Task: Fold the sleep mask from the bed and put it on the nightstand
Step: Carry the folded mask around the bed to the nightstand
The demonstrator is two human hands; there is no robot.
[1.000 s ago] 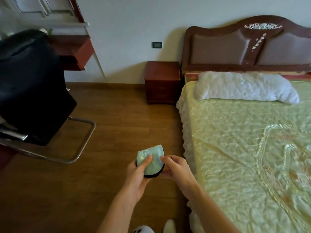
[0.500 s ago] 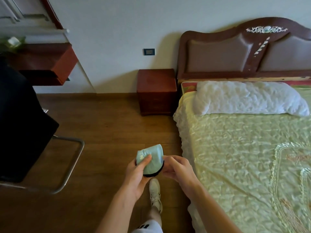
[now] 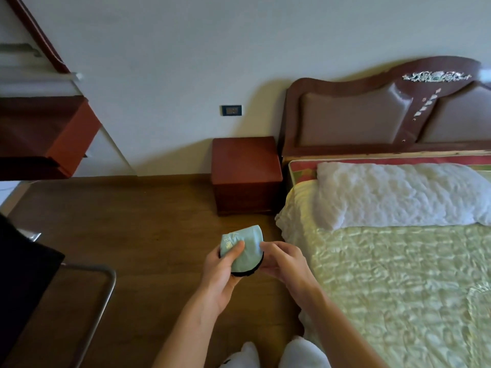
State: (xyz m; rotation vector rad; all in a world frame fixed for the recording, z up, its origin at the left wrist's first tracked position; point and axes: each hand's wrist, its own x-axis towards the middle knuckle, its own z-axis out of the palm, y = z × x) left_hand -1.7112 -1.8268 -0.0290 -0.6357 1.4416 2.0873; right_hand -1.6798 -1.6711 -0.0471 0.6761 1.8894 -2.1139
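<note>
Head view: holding folded sleep mask (image 3: 243, 251) pinched in left hand (image 3: 220, 272), right hand (image 3: 285, 264) steadying its edge, needing carrying to far nightstand (image 3: 245, 160).

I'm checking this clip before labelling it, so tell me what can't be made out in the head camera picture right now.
- Sleep mask: its strap and underside, hidden by the left hand and right hand; its printed marks are too small to read.
- Nightstand: the front sits in shadow, so any drawers cannot be told.
- Chair: cut off by the left edge.
- Bed: cut off by the right and bottom edges.
</note>
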